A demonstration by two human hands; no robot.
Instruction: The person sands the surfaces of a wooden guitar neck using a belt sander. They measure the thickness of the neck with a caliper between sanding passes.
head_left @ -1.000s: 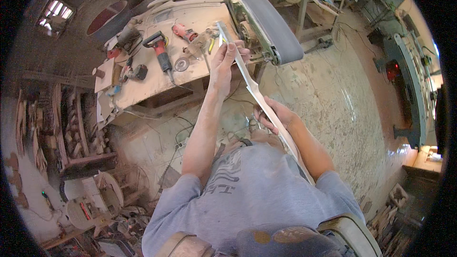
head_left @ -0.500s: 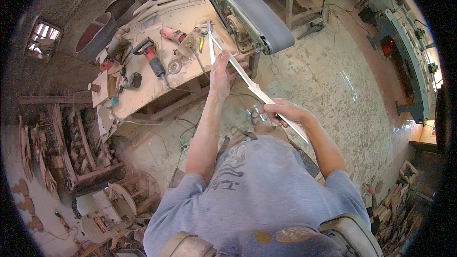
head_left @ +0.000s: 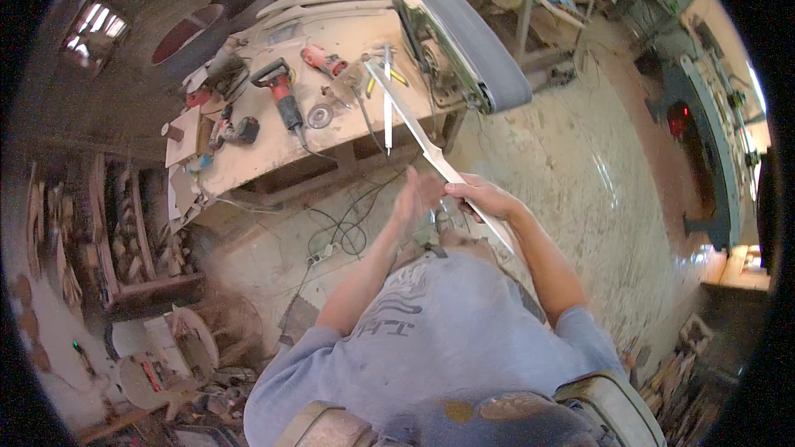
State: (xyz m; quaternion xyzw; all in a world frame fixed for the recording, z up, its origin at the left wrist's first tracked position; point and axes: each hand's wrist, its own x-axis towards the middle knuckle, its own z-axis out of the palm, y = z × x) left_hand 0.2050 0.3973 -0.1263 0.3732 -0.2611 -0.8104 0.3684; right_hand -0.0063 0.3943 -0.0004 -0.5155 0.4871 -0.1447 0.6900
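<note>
My right hand is closed around a long, pale wooden piece, which has a small notched bump partway along. One end slants up over the workbench; the other runs back beside my right forearm. Just left of the grip, my left hand is slightly blurred, with fingers stretched out and nothing visible in it. A slim, silver-white tool with a crosswise head lies partly behind the wood, its lower end at the bench's front edge. Yellow-handled pliers are beside its head.
A belt sander stands at the bench's right end. On the bench are red-and-black power tools, a red grinder, a disc and a cordless drill. Cables trail on the floor. Wood scraps fill a rack at left.
My left hand has come off the far part of the wood and drawn back toward my right hand. The silver-white tool now lies at the bench. The view has shifted slightly.
</note>
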